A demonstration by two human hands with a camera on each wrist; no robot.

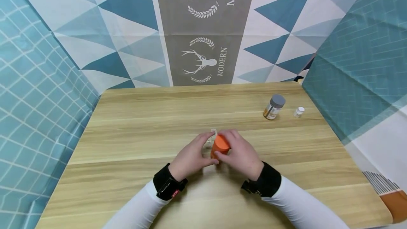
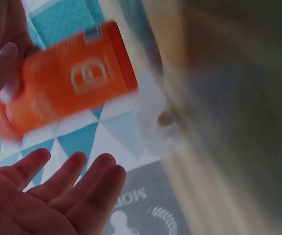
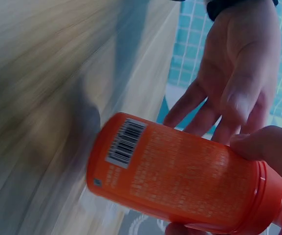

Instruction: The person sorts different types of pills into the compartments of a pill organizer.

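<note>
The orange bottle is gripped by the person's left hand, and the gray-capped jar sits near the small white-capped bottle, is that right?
Not quite: the right hand grips the orange bottle, as the right wrist view shows; the left hand is open. The gray-capped jar does sit near the small white-capped bottle.

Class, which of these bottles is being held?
The orange cylindrical plastic bottle, in the right grip; the grey-capped cylindrical bottle and the small white-capped bottle stand apart, untouched.

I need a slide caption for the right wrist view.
Right hand grips an orange, barcoded bottle, left hand open beyond.
</note>
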